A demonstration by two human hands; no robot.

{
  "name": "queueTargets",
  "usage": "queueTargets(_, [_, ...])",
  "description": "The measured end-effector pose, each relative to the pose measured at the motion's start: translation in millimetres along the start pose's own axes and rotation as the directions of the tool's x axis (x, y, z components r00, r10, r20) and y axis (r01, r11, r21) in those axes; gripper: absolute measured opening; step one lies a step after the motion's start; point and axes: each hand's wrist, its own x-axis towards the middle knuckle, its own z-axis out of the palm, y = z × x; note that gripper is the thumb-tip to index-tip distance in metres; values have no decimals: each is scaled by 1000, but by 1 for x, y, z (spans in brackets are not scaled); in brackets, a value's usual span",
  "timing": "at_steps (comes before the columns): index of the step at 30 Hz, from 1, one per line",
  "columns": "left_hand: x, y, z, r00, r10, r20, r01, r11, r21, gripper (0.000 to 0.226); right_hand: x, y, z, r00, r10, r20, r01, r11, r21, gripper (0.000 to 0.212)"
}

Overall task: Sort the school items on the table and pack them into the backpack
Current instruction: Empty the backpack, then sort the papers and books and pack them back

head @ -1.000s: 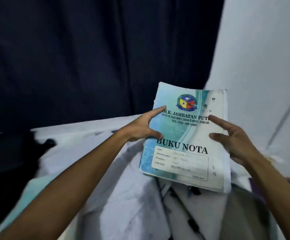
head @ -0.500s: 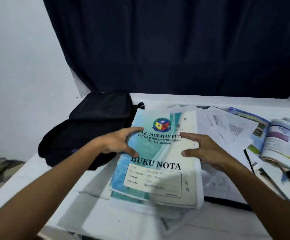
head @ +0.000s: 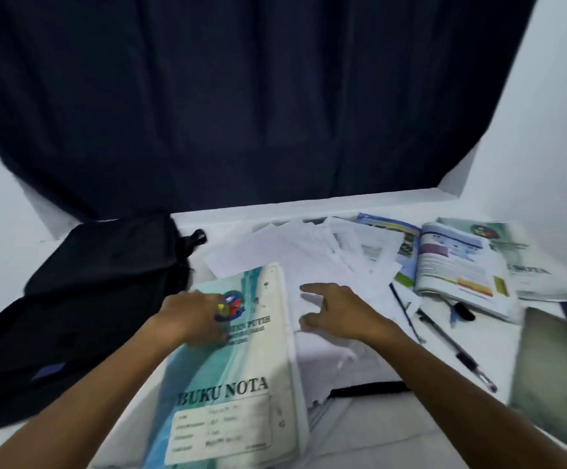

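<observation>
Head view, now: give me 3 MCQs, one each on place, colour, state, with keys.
1. Where is the black fabric backpack on the white table?
A left end B right end C centre
2. Main cover colour of the "BUKU NOTA" notebook?
A red B teal and cream C black
3. The left hand is:
A raised in the air B inside the backpack C resting on the notebook

A: it lies left of the papers. B: teal cover fading to cream. C: its fingers lie on the crest.

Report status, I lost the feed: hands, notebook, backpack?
Left hand flat on notebook; right hand open over loose papers. Backpack left, nothing packed.
</observation>
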Motion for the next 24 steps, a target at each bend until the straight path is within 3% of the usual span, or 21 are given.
queueTargets(2, [21, 36, -21, 991, 94, -92, -103, 990, -99, 55, -8, 25, -37, 994, 47, -102, -35, 993, 114, 57])
queueTargets(5, [56, 115, -49, 944, 275, -180, -314, 918, -243, 67, -27, 80, -108, 951, 134, -280, -98, 985, 139, 45])
queueTargets(10, [129, 260, -79, 855, 426, -295, -517, 731, -446, 67, -64, 193, -224, 806, 321, -497, -173, 931, 320, 37])
queueTargets(16, [233, 398, -104, 854, 366, -369, -510, 725, -463, 62, -53, 323, -324, 685, 433, -587, -299, 901, 315, 41])
queueTargets(19, [279, 445, -108, 891, 298, -343, -423, 819, -388, 59, -27, 376, -349, 721, 442, -533, -360, 897, 258, 48])
queueTargets(24, [339, 488, -103, 967, 222, -128, -252, 913, -322, 61, 23, 428, -359, 809, 455, -372, -404, 891, 210, 60])
